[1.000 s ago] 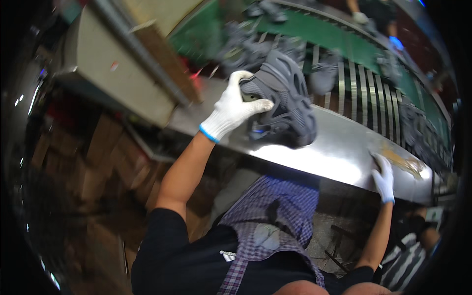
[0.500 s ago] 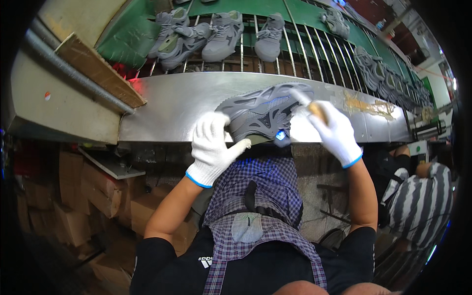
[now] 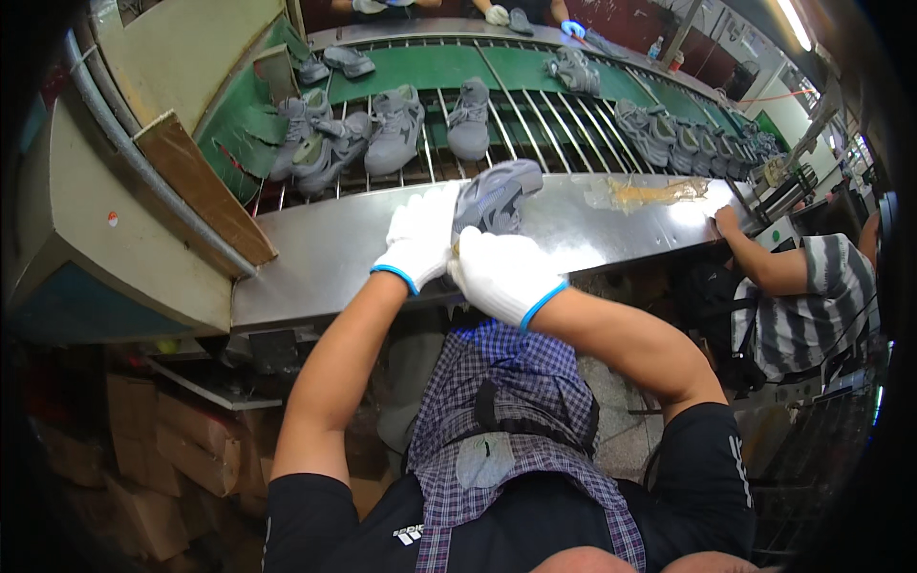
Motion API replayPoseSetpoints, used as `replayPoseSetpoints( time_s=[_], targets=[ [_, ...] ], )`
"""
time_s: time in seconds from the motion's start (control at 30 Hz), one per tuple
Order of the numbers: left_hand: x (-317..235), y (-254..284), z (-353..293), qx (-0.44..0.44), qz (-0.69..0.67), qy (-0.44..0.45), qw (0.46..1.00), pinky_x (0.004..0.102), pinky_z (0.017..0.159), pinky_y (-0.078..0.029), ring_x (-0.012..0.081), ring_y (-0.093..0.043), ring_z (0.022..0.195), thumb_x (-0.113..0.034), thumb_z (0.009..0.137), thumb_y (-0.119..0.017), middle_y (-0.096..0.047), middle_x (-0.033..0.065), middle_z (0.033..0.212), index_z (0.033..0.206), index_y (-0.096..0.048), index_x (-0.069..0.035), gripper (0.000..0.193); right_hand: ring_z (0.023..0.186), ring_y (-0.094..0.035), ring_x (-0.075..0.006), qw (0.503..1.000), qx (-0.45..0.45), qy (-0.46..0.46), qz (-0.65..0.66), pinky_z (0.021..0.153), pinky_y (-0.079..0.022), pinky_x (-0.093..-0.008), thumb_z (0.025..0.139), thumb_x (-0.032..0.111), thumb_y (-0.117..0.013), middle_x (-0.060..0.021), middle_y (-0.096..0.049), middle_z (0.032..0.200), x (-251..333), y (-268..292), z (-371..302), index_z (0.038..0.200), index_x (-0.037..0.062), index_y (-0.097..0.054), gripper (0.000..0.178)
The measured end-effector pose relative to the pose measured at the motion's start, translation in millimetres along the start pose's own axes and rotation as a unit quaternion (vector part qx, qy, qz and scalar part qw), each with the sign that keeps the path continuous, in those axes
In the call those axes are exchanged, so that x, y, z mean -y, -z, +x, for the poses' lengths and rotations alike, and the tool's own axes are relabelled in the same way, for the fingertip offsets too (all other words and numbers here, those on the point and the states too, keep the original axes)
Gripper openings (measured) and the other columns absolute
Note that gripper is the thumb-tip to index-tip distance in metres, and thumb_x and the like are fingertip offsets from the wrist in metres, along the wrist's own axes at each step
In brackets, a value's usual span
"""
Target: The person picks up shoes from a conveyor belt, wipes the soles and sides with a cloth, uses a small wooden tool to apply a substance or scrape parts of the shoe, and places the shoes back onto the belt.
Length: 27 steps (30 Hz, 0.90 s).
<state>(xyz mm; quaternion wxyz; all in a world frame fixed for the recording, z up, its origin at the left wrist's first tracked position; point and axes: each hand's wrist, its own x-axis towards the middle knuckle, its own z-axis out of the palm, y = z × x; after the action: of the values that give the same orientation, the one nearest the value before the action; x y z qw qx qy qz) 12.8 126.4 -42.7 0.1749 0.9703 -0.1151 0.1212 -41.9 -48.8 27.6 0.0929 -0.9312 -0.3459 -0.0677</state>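
A grey sneaker (image 3: 495,199) leans at the near side of the metal ledge, its far end pointing away to the right. My left hand (image 3: 420,232), in a white glove, closes on the sneaker's left end; its fingertips are partly hidden. My gloved right hand (image 3: 508,275) is a fist against the near part of the sneaker, close beside the left. It grips a tool with a tan wooden handle (image 3: 456,250). Only a bit of that handle shows, and the tool's working end is hidden by the gloves.
Beyond the metal ledge (image 3: 334,244) runs a conveyor of metal rods (image 3: 544,143) bearing several grey sneakers (image 3: 394,131). A wooden board (image 3: 205,186) and machine housing stand left. A person in a striped shirt (image 3: 807,310) sits right; gloved hands (image 3: 497,15) work across the conveyor.
My right hand has swung left with the wooden-handled tool, from the sneaker's right end to beside my left hand. The sneaker has turned, and the view has tilted up toward the conveyor.
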Motion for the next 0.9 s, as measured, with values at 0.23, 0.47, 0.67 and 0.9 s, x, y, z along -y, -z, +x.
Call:
replayPoseSetpoints(
  time_s=[0.23, 0.47, 0.67, 0.9],
  targets=[
    [0, -31, -57, -0.096, -0.158, 0.161, 0.97, 0.054, 0.128, -0.035, 0.0471, -0.035, 0.153, -0.057, 0.063, -0.099, -0.034, 0.0294, 0.164, 0.173, -0.011, -0.006, 0.149, 0.086, -0.074, -0.0451, 0.99, 0.126, -0.022, 0.061, 0.079, -0.059, -0.0534, 0.106, 0.039, -0.062, -0.0242, -0.075, 0.097, -51, 4, -24, 0.111, 0.0021, -0.06, 0.037],
    [1, -25, -57, -0.096, -0.159, 0.138, 0.973, 0.0547, 0.119, -0.044, 0.0487, -0.047, 0.142, -0.058, 0.064, -0.098, -0.045, 0.0282, 0.152, 0.17, -0.021, -0.006, 0.141, 0.078, -0.073, -0.0377, 0.995, 0.004, 0.1, 0.025, 0.071, -0.058, -0.0491, 0.103, 0.033, -0.067, -0.0157, -0.069, 0.087, -46, -13, 6, 0.106, 0.0073, -0.06, 0.027],
    [-1, -19, -51, -0.077, -0.117, 0.143, 0.98, 0.0534, 0.117, -0.047, 0.0471, -0.052, 0.14, -0.053, 0.067, -0.098, -0.046, 0.0271, 0.153, 0.165, -0.028, -0.007, 0.129, 0.064, -0.071, -0.0344, 0.99, -0.063, 0.123, -0.002, 0.061, -0.059, -0.0464, 0.102, 0.033, -0.068, -0.0123, -0.068, 0.079, -50, -27, 25, 0.1, 0.0085, -0.061, 0.026],
    [6, -13, -48, -0.07, -0.094, 0.087, 0.989, 0.0503, 0.123, -0.042, 0.0458, -0.046, 0.145, -0.053, 0.063, -0.099, -0.045, 0.0272, 0.155, 0.163, -0.03, 0.0, 0.133, 0.078, -0.077, -0.0424, 0.989, 0.054, -0.13, -0.037, 0.075, -0.061, -0.0552, 0.108, 0.047, -0.057, -0.0201, -0.077, 0.085, -196, 21, 3, 0.115, 0.0069, -0.061, 0.041]
  ],
)
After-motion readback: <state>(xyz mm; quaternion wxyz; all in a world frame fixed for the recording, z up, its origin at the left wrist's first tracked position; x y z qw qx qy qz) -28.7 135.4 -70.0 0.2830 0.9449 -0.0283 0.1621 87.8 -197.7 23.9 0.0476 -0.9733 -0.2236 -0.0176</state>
